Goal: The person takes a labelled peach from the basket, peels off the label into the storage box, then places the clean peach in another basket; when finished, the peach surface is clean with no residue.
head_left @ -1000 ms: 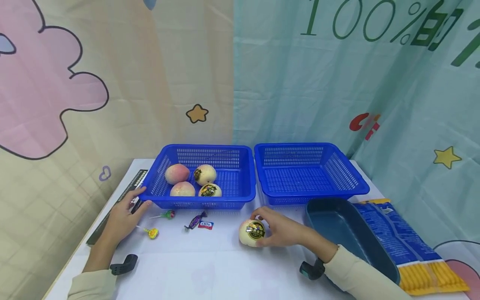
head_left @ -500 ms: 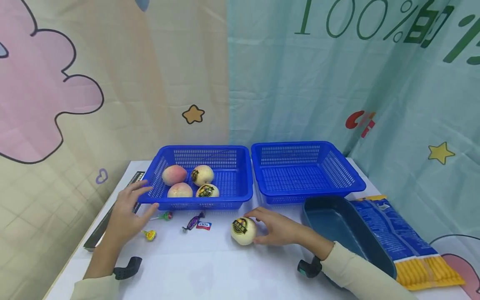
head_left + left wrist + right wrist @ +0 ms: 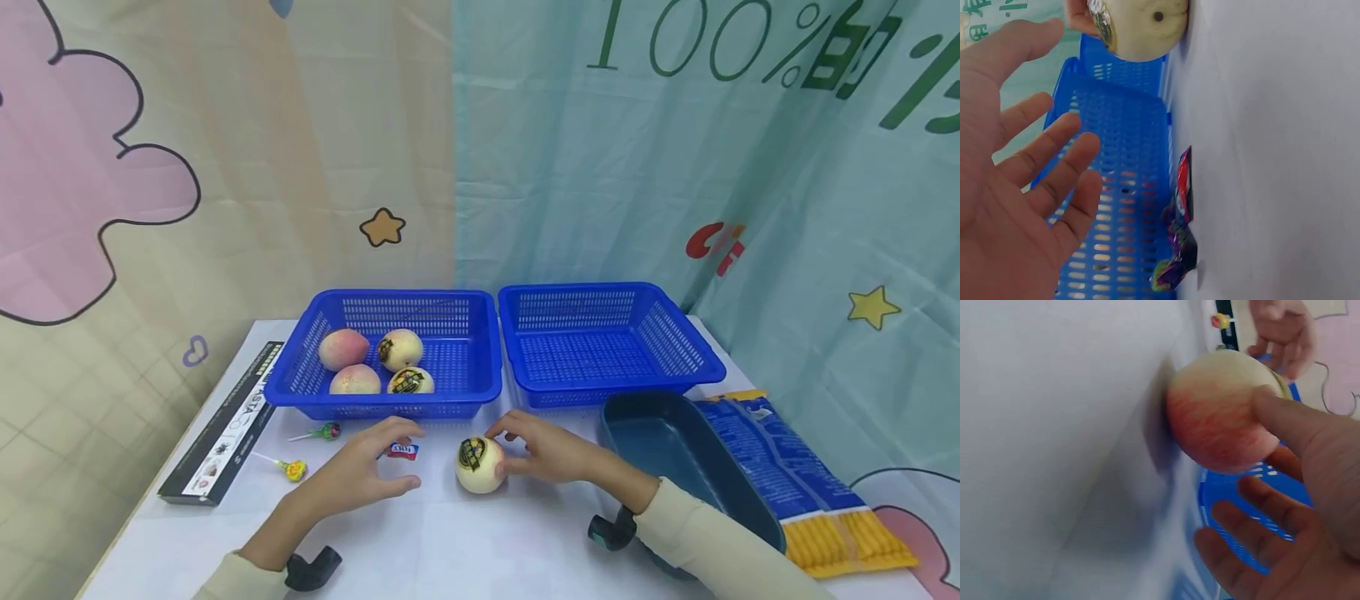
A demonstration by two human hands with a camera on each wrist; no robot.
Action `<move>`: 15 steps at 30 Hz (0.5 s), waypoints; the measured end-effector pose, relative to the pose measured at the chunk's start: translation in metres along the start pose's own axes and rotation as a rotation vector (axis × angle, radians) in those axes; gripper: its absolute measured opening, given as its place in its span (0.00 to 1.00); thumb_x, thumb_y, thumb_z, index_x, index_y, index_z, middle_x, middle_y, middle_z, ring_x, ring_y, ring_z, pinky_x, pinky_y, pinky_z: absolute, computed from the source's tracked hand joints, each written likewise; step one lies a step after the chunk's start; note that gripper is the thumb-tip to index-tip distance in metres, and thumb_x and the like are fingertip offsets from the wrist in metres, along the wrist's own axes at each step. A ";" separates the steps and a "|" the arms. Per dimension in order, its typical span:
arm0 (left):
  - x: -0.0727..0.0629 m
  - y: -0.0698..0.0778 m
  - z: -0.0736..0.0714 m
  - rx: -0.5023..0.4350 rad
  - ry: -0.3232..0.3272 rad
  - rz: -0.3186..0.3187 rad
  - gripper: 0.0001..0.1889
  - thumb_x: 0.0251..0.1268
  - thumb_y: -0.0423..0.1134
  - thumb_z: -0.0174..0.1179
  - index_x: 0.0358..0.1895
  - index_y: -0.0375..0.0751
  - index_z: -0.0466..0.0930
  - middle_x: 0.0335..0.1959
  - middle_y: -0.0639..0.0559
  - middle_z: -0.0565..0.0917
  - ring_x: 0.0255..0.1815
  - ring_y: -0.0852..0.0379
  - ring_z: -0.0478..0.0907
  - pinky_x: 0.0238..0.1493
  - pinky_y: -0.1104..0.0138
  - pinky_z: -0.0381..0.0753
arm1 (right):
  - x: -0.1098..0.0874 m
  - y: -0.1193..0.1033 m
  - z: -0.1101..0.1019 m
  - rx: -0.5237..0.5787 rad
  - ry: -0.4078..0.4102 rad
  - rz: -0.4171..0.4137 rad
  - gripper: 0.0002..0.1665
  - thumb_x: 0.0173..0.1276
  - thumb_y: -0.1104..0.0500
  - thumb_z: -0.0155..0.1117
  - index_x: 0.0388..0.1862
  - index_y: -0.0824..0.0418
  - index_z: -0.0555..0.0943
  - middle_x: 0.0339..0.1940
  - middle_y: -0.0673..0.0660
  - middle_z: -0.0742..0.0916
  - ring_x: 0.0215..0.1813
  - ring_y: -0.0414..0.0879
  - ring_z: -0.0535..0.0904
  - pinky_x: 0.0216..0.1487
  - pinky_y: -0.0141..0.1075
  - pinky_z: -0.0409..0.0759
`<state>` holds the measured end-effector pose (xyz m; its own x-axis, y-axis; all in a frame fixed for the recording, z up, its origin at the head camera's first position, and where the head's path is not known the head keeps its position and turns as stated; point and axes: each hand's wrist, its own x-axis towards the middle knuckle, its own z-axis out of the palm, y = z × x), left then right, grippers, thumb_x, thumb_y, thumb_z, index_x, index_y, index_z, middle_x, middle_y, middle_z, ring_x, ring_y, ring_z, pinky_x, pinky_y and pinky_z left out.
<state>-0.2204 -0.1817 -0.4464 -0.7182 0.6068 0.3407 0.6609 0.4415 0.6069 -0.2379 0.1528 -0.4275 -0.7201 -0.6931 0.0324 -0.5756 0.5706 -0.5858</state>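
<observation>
Between thumb and index finger, my right hand pinches a pale peach with a black and gold sticker, close over the white table. Its pink-red side shows in the right wrist view, where the other fingers hang off it. My left hand holds nothing; its fingers are spread toward the peach, a gap away. Just past the left fingertips lies a small red and blue wrapped candy. A purple wrapped candy shows beside it in the left wrist view; the left hand hides it in the head view.
Several peaches sit in the left blue basket. A second blue basket stands beside it. Two lollipops and a long black-and-white box lie left. A dark tray and a blue-yellow bag are right.
My left hand has left the left basket's corner and come right and nearer, over the candies. The right hand has shifted the peach slightly left and turned it.
</observation>
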 end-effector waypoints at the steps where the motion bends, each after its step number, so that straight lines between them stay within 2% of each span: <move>1: 0.002 0.000 0.002 -0.014 -0.021 -0.012 0.30 0.60 0.50 0.74 0.64 0.47 0.75 0.61 0.54 0.78 0.59 0.51 0.78 0.59 0.54 0.80 | 0.001 0.001 -0.002 0.012 -0.005 -0.012 0.22 0.71 0.54 0.70 0.61 0.52 0.78 0.56 0.50 0.81 0.57 0.50 0.78 0.52 0.44 0.82; 4: 0.010 -0.003 0.009 -0.060 -0.082 -0.031 0.34 0.58 0.48 0.75 0.67 0.43 0.73 0.62 0.50 0.77 0.58 0.48 0.78 0.58 0.53 0.80 | 0.003 0.002 -0.007 0.040 -0.021 -0.033 0.22 0.69 0.65 0.70 0.60 0.52 0.81 0.50 0.48 0.81 0.52 0.49 0.78 0.48 0.41 0.82; 6: 0.017 -0.003 0.017 -0.094 -0.119 -0.042 0.37 0.57 0.46 0.77 0.69 0.42 0.71 0.63 0.48 0.76 0.58 0.48 0.78 0.59 0.52 0.79 | 0.004 0.002 -0.008 0.055 -0.026 -0.028 0.23 0.68 0.67 0.69 0.60 0.52 0.81 0.46 0.46 0.81 0.50 0.48 0.77 0.47 0.37 0.82; 10: 0.031 -0.004 0.035 -0.180 -0.162 -0.069 0.41 0.54 0.46 0.78 0.71 0.43 0.69 0.66 0.51 0.75 0.59 0.51 0.76 0.58 0.54 0.79 | 0.006 0.001 -0.007 0.089 -0.036 -0.025 0.24 0.69 0.66 0.69 0.62 0.53 0.81 0.45 0.44 0.81 0.49 0.48 0.78 0.45 0.32 0.82; 15: 0.039 -0.006 0.054 -0.321 -0.150 -0.119 0.38 0.53 0.44 0.79 0.67 0.43 0.71 0.61 0.53 0.78 0.55 0.53 0.79 0.51 0.61 0.83 | 0.007 -0.001 -0.002 0.078 -0.018 -0.061 0.21 0.72 0.61 0.68 0.62 0.53 0.81 0.46 0.45 0.82 0.51 0.48 0.79 0.43 0.33 0.83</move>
<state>-0.2409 -0.1251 -0.4759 -0.7300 0.6645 0.1600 0.4561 0.2993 0.8381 -0.2436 0.1486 -0.4250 -0.6772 -0.7337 0.0557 -0.5858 0.4918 -0.6441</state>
